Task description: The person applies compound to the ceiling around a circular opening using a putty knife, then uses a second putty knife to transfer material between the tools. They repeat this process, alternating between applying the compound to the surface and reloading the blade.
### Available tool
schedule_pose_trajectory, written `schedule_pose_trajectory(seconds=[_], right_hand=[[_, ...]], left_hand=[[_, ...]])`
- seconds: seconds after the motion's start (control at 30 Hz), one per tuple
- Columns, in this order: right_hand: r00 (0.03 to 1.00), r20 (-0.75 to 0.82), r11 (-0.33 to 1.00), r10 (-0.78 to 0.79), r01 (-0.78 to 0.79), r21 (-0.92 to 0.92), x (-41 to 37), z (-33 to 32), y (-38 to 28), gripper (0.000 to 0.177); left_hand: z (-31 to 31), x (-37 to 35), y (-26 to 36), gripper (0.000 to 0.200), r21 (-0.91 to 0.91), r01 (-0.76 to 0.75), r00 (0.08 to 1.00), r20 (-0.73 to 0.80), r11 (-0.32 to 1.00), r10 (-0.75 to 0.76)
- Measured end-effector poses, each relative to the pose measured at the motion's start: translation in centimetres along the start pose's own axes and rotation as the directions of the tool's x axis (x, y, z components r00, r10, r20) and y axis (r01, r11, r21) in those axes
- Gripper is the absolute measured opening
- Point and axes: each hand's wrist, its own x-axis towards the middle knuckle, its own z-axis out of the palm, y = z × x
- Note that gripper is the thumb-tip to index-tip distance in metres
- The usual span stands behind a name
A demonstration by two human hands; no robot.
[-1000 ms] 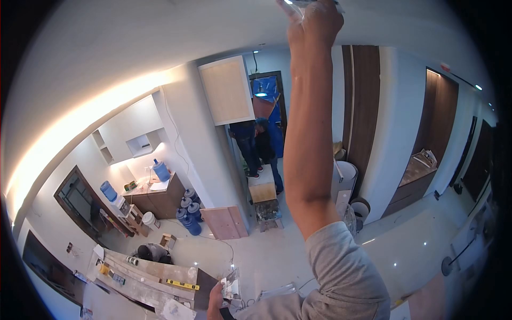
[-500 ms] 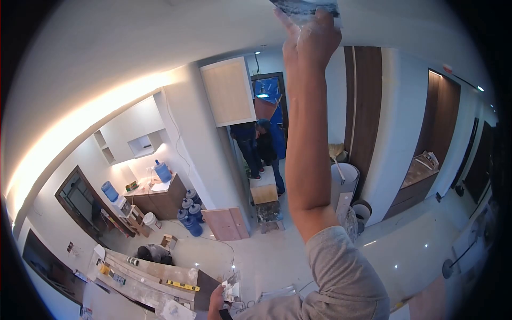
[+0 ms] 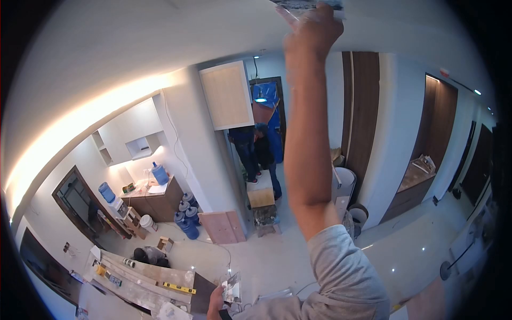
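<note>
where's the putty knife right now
In the head view the putty knife sits at the top edge, right of centre, pressed to the ceiling by the fingers of the raised right hand; the left hand holds a smeared plate below.

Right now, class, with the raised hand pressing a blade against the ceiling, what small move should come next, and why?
Probably draw the blade across the ceiling in one even stroke. The right hand holds it against the white surface with grey filler on it, while the left hand holds a second blade, also smeared, down low.
</note>
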Motion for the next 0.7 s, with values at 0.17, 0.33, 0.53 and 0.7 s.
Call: schedule_pose_trajectory(seconds=[0.17, 0.33, 0.53, 0.7], right_hand=[[0.869, -0.376, 0.945, -0.32, 0.318, -0.07, -5.0, 7.3, -6.5, 0.023], [0.871, 0.017, 0.787, -0.492, 0.453, -0.419, -7.5, 3.6, -0.3, 0.01], [0.991, 0.011, 0.844, 0.133, -0.119, 0.522, -6.9, 5.5, 1.1, 0.015], [0.993, -0.068, 0.911, 0.095, -0.059, 0.408, -6.6, 6.8, 1.0, 0.015]], left_hand=[[0.9, -0.4, 0.8, 0.03, -0.11, 0.036, 0.999, 0.016, 0.993, -0.034], [3.3, -3.4, 4.7, 0.032, 0.032, -0.004, 1.0, 0.021, 0.999, 0.004], [1.9, -2.7, 3.2, 0.036, 0.051, -0.042, 0.999, -0.018, 0.998, 0.043], [3.3, -4.3, 5.3, 0.035, 0.08, -0.069, 0.997, -0.016, 0.994, 0.071]])
